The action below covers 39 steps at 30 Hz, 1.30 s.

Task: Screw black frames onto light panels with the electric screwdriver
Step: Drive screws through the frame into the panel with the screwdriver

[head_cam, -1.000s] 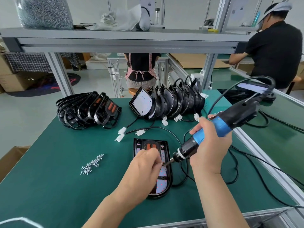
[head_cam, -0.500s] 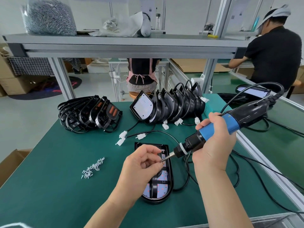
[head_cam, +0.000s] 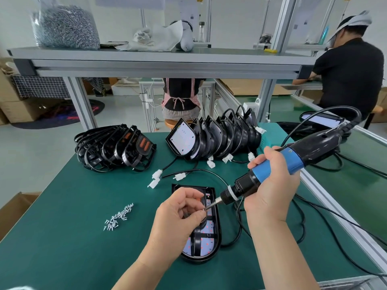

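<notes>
A light panel with a black frame [head_cam: 206, 245] laid on it rests flat on the green table [head_cam: 69, 243] in front of me. My right hand [head_cam: 272, 191] grips the blue-and-black electric screwdriver [head_cam: 278, 166], held above the panel with its bit pointing down-left. My left hand [head_cam: 178, 218] hovers over the panel's middle, thumb and forefinger pinching a small screw [head_cam: 203, 209] against the bit's tip. A loose pile of screws [head_cam: 119, 216] lies to the left.
A heap of black frames [head_cam: 113, 149] sits at the back left, and a row of upright light panels [head_cam: 213, 137] with white connectors at the back centre. Black cables [head_cam: 314, 216] trail to the right. A shelf [head_cam: 146, 57] crosses above; two people work beyond.
The screwdriver lifted off the panel and rose slightly. My left hand opened from resting on the frame and now pinches a screw at the bit's tip.
</notes>
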Each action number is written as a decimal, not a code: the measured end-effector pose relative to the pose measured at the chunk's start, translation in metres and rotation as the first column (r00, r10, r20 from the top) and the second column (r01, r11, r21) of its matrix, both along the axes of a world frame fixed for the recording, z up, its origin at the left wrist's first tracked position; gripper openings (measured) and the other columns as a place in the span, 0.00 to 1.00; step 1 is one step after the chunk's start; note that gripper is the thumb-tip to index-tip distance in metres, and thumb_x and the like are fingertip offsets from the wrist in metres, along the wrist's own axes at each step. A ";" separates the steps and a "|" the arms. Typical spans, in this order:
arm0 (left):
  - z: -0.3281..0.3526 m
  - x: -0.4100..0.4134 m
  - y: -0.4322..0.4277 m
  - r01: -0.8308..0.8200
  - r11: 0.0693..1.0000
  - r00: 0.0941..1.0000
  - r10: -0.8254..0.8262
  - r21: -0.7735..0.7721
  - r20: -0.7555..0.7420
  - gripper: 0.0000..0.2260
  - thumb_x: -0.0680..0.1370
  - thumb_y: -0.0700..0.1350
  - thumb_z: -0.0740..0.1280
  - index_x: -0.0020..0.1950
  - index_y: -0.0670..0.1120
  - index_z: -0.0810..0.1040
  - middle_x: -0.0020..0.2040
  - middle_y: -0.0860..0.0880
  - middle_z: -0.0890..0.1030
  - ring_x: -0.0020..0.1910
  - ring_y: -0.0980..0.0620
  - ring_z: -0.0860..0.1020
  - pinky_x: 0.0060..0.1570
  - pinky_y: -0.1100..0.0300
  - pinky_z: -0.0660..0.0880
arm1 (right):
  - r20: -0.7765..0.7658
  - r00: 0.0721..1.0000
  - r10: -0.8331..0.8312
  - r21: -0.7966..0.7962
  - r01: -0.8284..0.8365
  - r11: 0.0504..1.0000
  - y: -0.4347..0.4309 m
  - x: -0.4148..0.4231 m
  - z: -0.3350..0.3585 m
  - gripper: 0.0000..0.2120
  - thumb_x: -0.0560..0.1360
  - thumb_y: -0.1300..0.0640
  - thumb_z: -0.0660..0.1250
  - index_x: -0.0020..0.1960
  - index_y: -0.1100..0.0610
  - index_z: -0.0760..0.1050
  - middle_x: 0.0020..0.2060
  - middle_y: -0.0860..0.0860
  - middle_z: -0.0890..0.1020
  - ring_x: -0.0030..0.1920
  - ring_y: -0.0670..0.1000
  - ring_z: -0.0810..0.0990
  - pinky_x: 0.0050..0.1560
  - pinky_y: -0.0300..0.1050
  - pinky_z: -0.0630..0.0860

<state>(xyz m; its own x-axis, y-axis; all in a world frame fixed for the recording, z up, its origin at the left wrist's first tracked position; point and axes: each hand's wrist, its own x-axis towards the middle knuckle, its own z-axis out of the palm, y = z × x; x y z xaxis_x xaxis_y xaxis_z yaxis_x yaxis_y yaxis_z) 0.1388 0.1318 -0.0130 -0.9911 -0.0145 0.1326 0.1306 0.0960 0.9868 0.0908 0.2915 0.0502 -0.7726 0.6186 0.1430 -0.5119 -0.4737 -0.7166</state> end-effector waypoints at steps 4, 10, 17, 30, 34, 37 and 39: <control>-0.002 0.008 0.007 -0.173 0.938 0.974 0.117 -0.302 -0.193 0.24 0.74 0.34 0.73 0.50 0.66 0.77 0.42 0.58 0.82 0.46 0.57 0.79 0.46 0.73 0.71 | -0.008 0.999 -0.033 0.045 0.034 0.998 -0.004 0.003 -0.001 0.11 0.70 0.60 0.68 0.50 0.57 0.70 0.29 0.49 0.75 0.29 0.50 0.75 0.35 0.39 0.76; -0.001 0.011 0.009 -0.244 0.901 0.947 0.141 -0.359 -0.289 0.33 0.73 0.32 0.73 0.50 0.74 0.71 0.41 0.57 0.81 0.48 0.58 0.78 0.47 0.75 0.69 | -0.007 0.999 -0.038 0.041 0.038 0.998 -0.010 0.002 0.000 0.11 0.70 0.59 0.68 0.50 0.55 0.71 0.30 0.50 0.75 0.30 0.50 0.75 0.35 0.38 0.76; -0.006 0.008 0.007 -0.206 0.901 0.960 0.109 -0.382 -0.259 0.27 0.74 0.33 0.72 0.54 0.65 0.70 0.43 0.61 0.82 0.50 0.58 0.78 0.47 0.75 0.68 | 0.002 0.999 -0.033 0.036 0.032 0.999 -0.008 -0.001 -0.003 0.12 0.70 0.59 0.69 0.51 0.55 0.71 0.30 0.50 0.75 0.30 0.51 0.75 0.35 0.39 0.76; -0.021 -0.006 -0.013 -0.343 0.849 0.939 0.298 -0.401 -0.173 0.25 0.74 0.45 0.76 0.64 0.61 0.70 0.60 0.65 0.69 0.63 0.57 0.70 0.63 0.62 0.69 | 0.016 0.999 -0.046 0.062 0.044 0.997 0.002 -0.007 -0.012 0.11 0.70 0.60 0.69 0.49 0.55 0.70 0.31 0.52 0.75 0.29 0.50 0.75 0.34 0.37 0.76; -0.029 -0.019 -0.025 -0.241 0.890 0.942 0.311 -0.387 0.128 0.31 0.74 0.55 0.74 0.72 0.58 0.62 0.60 0.50 0.71 0.58 0.51 0.73 0.55 0.55 0.71 | 0.048 0.999 -0.016 0.155 0.008 0.988 0.000 -0.008 -0.022 0.12 0.69 0.60 0.70 0.50 0.55 0.71 0.35 0.57 0.75 0.30 0.51 0.75 0.33 0.40 0.76; -0.036 -0.025 -0.025 -0.094 0.926 0.922 0.220 -0.365 0.319 0.37 0.73 0.60 0.73 0.74 0.56 0.57 0.56 0.51 0.76 0.56 0.51 0.74 0.52 0.55 0.69 | 0.069 0.998 0.004 0.248 -0.022 0.968 -0.004 -0.007 -0.034 0.12 0.68 0.60 0.71 0.47 0.54 0.70 0.30 0.51 0.76 0.28 0.50 0.75 0.32 0.39 0.75; -0.043 -0.029 -0.023 -0.076 0.932 0.914 0.207 -0.355 0.349 0.38 0.72 0.58 0.75 0.75 0.52 0.59 0.55 0.54 0.80 0.55 0.54 0.77 0.52 0.56 0.72 | 0.076 0.997 0.014 0.298 -0.036 0.954 -0.008 -0.006 -0.040 0.12 0.68 0.60 0.70 0.46 0.54 0.69 0.29 0.52 0.76 0.27 0.50 0.74 0.31 0.39 0.75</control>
